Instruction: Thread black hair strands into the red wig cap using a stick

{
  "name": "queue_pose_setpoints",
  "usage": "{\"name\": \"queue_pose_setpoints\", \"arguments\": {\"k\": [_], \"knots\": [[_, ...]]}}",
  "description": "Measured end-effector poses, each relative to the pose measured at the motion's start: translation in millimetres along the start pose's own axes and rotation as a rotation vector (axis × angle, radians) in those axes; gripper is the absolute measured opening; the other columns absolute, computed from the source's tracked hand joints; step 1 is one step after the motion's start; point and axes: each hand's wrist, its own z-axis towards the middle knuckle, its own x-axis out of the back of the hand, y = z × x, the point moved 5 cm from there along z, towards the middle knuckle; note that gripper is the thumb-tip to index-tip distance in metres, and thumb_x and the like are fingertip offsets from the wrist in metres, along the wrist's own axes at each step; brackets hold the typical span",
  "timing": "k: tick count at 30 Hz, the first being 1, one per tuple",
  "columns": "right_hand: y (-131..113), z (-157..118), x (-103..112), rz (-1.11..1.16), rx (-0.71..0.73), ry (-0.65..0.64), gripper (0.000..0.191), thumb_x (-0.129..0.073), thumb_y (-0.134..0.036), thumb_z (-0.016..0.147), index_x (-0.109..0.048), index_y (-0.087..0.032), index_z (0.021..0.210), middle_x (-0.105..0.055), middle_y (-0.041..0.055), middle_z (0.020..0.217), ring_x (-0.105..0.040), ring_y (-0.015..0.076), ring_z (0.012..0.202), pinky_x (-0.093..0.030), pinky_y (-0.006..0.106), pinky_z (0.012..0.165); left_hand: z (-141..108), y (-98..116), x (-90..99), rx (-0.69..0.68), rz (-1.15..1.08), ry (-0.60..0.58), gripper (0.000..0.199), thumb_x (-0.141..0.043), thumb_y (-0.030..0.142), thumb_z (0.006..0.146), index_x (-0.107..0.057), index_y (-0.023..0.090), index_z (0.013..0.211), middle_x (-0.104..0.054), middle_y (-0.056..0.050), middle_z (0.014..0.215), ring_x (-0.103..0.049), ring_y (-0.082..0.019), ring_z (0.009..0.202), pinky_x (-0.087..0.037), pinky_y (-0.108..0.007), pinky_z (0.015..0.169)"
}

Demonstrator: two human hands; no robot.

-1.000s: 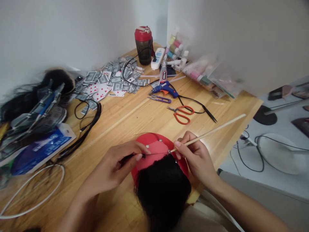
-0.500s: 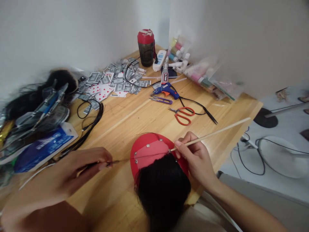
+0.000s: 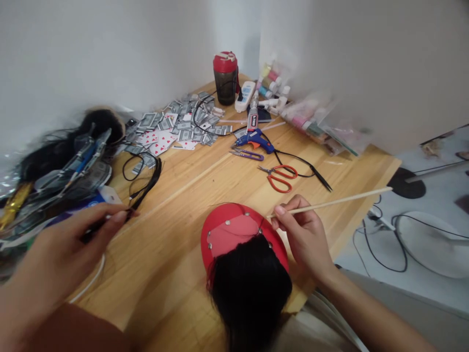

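Left hand (image 3: pixel 62 259) has moved away from the red wig cap (image 3: pixel 223 222), its fingers pinching a thin dark tool (image 3: pixel 106 226). Right hand (image 3: pixel 302 234) grips a wooden stick (image 3: pixel 330 204) just beside the cap, which lies between the hands on a wooden table (image 3: pixel 220 186), studded, pink-panelled, with black hair (image 3: pixel 249 293) at its near edge.

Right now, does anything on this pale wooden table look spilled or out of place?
Yes: the grey-backed playing cards lie strewn in a loose, messy spread across the far side of the pale wooden table, not stacked, close to the blue glue gun. Many look like small pieces, though it's hard to tell from here.
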Motion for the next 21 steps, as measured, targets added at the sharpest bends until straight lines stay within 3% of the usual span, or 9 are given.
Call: {"name": "queue_pose_setpoints", "arguments": {"k": [1,3,7,12,18,21], "knots": [[-3.3,0.3,-0.6,-0.026,0.017,-0.003,0.029,-0.076,-0.032,0.085,-0.053,-0.022,0.070,-0.064,-0.0055,0.057,-0.056,0.0115,0.056,-0.041,0.024,0.059,0.3,18.8,-10.2,-0.044,0.051,0.023,0.014,-0.054,0.032,0.095,-0.065,0.031,0.103,-0.072,0.009,0.094,-0.063,-0.017,0.080,-0.048,-0.023,0.062],[-8.0,1.0,-0.8,-0.079,0.047,-0.013,0.029,-0.075,-0.033,0.086,-0.053,-0.023,0.070,-0.064,-0.0055,0.055,-0.056,0.0120,0.054,-0.041,0.025,0.058,-0.8,56.3,-37.5,-0.169,0.037,-0.040,0.019,-0.055,0.033,0.095,-0.063,0.028,0.111,-0.072,0.003,0.108,-0.067,-0.019,0.089,-0.052,-0.028,0.076],[-10.6,1.4,-0.8,-0.152,0.082,-0.055,0.029,-0.072,-0.033,0.088,-0.052,-0.023,0.070,-0.062,-0.0053,0.055,-0.054,0.0121,0.052,-0.040,0.026,0.055,-15.7,110.5,-84.6,-0.497,-0.078,-0.220,0.019,-0.045,0.015,0.098,-0.057,0.024,0.109,-0.067,-0.005,0.130,-0.069,-0.018,0.107,-0.055,-0.025,0.079],[-13.6,1.0,-3.8,-0.272,0.139,-0.118,0.023,-0.068,-0.031,0.091,-0.059,-0.022,0.072,-0.062,-0.0024,0.064,-0.057,0.0135,0.060,-0.041,0.027,0.057,-34.2,121.5,-112.8,-0.536,0.138,-0.433,0.020,-0.039,0.015,0.097,-0.058,0.022,0.095,-0.054,-0.008,0.146,-0.070,-0.026,0.107,-0.059,-0.037,0.083],[-25.9,-0.7,-6.3,-0.212,0.301,-0.061,0.018,-0.068,-0.028,0.092,-0.057,-0.024,0.077,-0.064,-0.0027,0.066,-0.062,0.0151,0.063,-0.047,0.029,0.062,-35.0,126.1,-113.3,-0.541,0.223,-0.481,0.026,-0.034,0.010,0.092,-0.058,0.021,0.093,-0.053,-0.011,0.147,-0.076,-0.024,0.089,-0.061,-0.036,0.075],[-35.9,-0.9,-6.8,-0.158,0.405,-0.009,0.017,-0.068,-0.027,0.091,-0.057,-0.025,0.079,-0.062,-0.0035,0.065,-0.062,0.0154,0.063,-0.049,0.030,0.062,-34.6,126.1,-114.1,-0.524,0.191,-0.486,0.027,-0.034,0.010,0.090,-0.058,0.021,0.094,-0.053,-0.012,0.146,-0.076,-0.026,0.089,-0.061,-0.036,0.070]]}}
